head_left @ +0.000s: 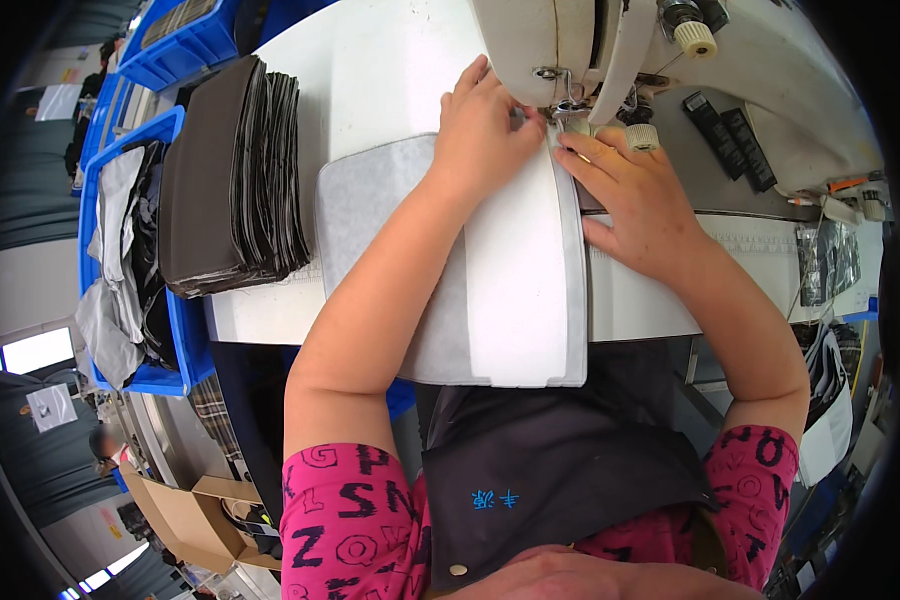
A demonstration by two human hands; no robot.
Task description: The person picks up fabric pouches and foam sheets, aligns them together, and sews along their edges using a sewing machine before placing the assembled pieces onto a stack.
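A grey fabric panel (390, 210) with a wide white strip (518, 290) along its right side lies under the sewing machine's needle area (570, 108). Over its far end, my left hand (482, 130) is closed, thumb and forefinger pinching the panel's edge just left of the presser foot. On the other side, my right hand (635, 195) lies flat with fingers stretched toward the foot, their tips at the panel's right edge. The panel's near end hangs over the table edge toward my apron. What lies under the machine head is partly hidden.
A tall stack of dark brown fabric pieces (205, 180) stands left of the panel. Beyond it, a blue bin (180, 340) holds grey and black pieces. Two black packets (730, 145) lie on the machine bed at right. An open cardboard box (185, 520) sits lower left.
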